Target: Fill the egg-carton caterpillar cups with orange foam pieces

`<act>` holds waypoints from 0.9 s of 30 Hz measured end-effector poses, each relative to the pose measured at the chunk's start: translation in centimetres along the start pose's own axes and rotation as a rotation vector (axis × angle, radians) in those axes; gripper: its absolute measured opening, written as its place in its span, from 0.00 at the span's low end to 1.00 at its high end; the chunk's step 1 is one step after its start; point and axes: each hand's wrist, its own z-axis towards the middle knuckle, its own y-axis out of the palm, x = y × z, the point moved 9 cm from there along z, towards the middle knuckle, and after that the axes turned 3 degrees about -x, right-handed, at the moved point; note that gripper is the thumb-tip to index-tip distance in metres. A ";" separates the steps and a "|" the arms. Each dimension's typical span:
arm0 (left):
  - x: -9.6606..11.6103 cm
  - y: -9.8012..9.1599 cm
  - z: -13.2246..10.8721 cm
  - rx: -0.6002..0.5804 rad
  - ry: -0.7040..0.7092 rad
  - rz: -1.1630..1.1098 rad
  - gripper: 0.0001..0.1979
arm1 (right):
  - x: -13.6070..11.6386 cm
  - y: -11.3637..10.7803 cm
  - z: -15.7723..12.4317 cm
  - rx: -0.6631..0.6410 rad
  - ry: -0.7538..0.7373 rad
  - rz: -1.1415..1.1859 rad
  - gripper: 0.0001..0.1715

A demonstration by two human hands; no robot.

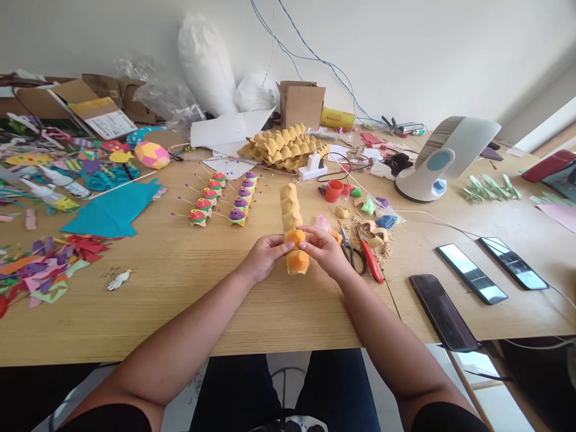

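Observation:
A strip of yellow egg-carton cups [290,199] points away from me at the middle of the table. Its two nearest cups are covered in an orange layer [297,260] that looks like modelling clay. My left hand [264,257] grips the strip's left side, thumb pressed on the second cup. From the right, my right hand [327,251] holds the same cup between thumb and fingers. Black-handled scissors [353,253] and a red-handled cutter [369,255] lie beside my right hand. Beyond my left hand stand two decorated egg-carton caterpillars, one red and green [208,198], one purple [243,199].
Stacked egg cartons [283,147] and a power strip [312,168] sit at the back. On the right are a white fan [445,159] and several phones [443,312]. Bagged clay and a red cup [333,191] lie right of centre. Coloured scraps [45,264] and blue sheet [110,209] cover the left.

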 end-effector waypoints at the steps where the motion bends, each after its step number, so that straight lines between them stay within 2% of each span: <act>1: 0.0 -0.2 0.0 0.013 0.009 0.016 0.14 | 0.0 0.1 0.0 -0.016 0.000 -0.001 0.30; 6: 0.3 -1.2 0.0 0.076 0.075 0.114 0.12 | 0.1 0.4 0.0 -0.048 0.012 -0.008 0.29; 12: -0.1 0.1 -0.1 -0.031 -0.018 -0.050 0.16 | -0.2 -0.1 0.0 0.003 0.022 -0.022 0.29; 16: 0.0 0.3 -0.2 0.020 -0.041 -0.087 0.14 | -0.2 -0.2 -0.1 0.021 0.001 -0.093 0.29; 22: 0.5 -0.1 -0.2 0.088 0.040 -0.053 0.13 | -0.1 0.1 -0.1 0.036 -0.009 -0.099 0.30; 27: 0.3 0.2 -0.1 0.015 -0.007 -0.093 0.17 | -0.1 0.0 0.0 0.047 -0.001 -0.074 0.30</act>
